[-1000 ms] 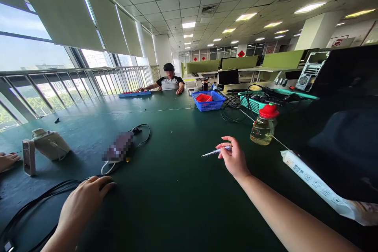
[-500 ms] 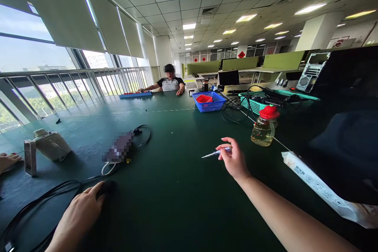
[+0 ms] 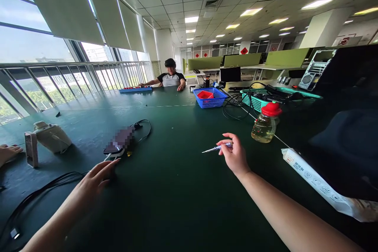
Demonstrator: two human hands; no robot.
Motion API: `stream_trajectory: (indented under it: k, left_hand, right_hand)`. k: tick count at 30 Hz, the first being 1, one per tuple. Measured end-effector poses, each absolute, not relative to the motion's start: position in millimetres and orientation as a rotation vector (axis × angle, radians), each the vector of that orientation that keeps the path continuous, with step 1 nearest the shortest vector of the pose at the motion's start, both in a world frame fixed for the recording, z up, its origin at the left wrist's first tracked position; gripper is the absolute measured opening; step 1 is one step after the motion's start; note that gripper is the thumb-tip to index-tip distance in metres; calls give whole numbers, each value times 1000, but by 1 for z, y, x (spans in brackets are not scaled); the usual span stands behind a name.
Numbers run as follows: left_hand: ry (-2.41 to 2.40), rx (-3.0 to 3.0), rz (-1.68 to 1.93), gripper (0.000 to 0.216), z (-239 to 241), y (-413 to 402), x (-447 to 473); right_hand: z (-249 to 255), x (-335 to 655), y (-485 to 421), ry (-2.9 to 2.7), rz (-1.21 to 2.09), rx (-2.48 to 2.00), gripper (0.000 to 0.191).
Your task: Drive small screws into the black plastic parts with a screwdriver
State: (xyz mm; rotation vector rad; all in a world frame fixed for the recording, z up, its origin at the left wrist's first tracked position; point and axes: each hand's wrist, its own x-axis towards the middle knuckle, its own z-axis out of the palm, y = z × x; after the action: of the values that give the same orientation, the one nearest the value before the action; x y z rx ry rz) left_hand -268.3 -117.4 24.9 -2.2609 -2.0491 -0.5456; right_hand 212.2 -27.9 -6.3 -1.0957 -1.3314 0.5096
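Note:
A slim screwdriver (image 3: 215, 148) with a clear bluish handle is in my right hand (image 3: 235, 157). Thumb and fingers pinch its handle, and the thin metal shaft points left, above the dark green table (image 3: 177, 201). My left hand (image 3: 90, 187) reaches forward low over the table with its fingers stretched out. Its fingertips are beside the near end of a dark phone-like device (image 3: 119, 141), which is partly blurred out and has a cable attached. A dark shape under the left fingers is too dim to make out.
On the right stand a red-lidded bottle (image 3: 265, 126), a long white package (image 3: 314, 181) and a blue basket (image 3: 211, 100). A teal basket (image 3: 254, 104) holds black cables. At left are a beige container (image 3: 53, 138), an upright phone (image 3: 31, 149) and another hand (image 3: 8, 153). A person (image 3: 171, 78) sits opposite.
My left hand has moved forward and its fingers have straightened toward the dark device, from around a black rounded object. My right hand keeps the screwdriver in nearly the same place. The view has tilted slightly.

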Motion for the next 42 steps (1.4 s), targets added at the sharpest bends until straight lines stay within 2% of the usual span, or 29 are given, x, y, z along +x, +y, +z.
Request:
stream_trajectory:
  k: [7,24,30,34,38,42]
  left_hand:
    - [-2075,-2361,-435,66,20,-109,-272]
    - [-2204,-2293,-508,65,20,-107,-274]
    - [-2169,-2193,-451,73,11,-106,-284]
    - [-2243,-2132,-339,57,15,-106,-290]
    - [-2210,-2128,-335,50,38,-101,-255]
    - [-1944,-2351,-459,47,66,-82,-169]
  right_hand:
    - [-5,212,-29,-1344,505,-1083,28]
    - [-5,212,-30,-1373,510,-1083,28]
    - [-7,212,-29,-1381,507,-1076,28]
    - [-6,211,-30,-1400,492,-1066,27]
    - [-2,208,-36,-1508,394,-1037,27]
    - [5,206,-45,-1712,259,-976,27]
